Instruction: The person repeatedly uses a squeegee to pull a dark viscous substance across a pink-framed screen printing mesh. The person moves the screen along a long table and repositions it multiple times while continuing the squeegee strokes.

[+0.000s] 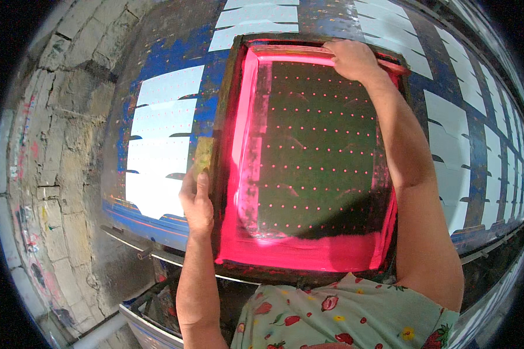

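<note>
A screen printing frame (220,224) with dark, ink-stained edges lies in front of me. Its dark green mesh (317,139) carries rows of small pink dots, and bright pink ink (297,256) covers the near end and the left border. My left hand (198,200) grips the frame's left side beside a yellowish patch, thumb up, its other fingers partly hidden. At the far end, my right hand (353,60) is closed over a pink-stained squeegee (297,51) lying across the frame. My right forearm covers part of the frame's right edge.
White cut sheets (163,139) with dark slots lie left of the frame on a blue-stained table (209,81). More white sheets (448,151) lie in rows to the right and beyond. A cracked block wall (64,174) stands at the left. A metal rail (140,247) runs along the table's near edge.
</note>
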`<act>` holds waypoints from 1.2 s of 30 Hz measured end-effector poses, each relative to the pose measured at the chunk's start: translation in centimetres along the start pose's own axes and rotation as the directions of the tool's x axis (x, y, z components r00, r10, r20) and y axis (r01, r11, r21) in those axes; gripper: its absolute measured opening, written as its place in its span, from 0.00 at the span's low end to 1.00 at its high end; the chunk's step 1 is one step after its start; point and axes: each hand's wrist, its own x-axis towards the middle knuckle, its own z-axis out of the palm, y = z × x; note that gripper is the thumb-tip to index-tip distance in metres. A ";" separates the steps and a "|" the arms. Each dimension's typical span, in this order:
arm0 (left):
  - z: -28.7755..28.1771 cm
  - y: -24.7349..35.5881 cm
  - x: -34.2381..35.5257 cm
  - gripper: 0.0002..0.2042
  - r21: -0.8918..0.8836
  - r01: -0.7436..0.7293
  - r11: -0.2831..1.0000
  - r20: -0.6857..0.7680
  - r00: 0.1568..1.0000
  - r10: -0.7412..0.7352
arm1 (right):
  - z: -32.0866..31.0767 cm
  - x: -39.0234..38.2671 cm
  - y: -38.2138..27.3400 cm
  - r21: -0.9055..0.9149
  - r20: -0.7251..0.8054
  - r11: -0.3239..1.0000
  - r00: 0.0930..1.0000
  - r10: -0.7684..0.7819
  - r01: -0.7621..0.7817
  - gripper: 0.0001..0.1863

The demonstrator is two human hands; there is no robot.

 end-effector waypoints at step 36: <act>0.5 -2.8 2.1 0.33 0.052 -0.112 0.992 -0.066 0.991 0.115 | -8.6 -39.6 -28.4 0.127 0.181 0.992 0.983 -0.023 0.000 0.20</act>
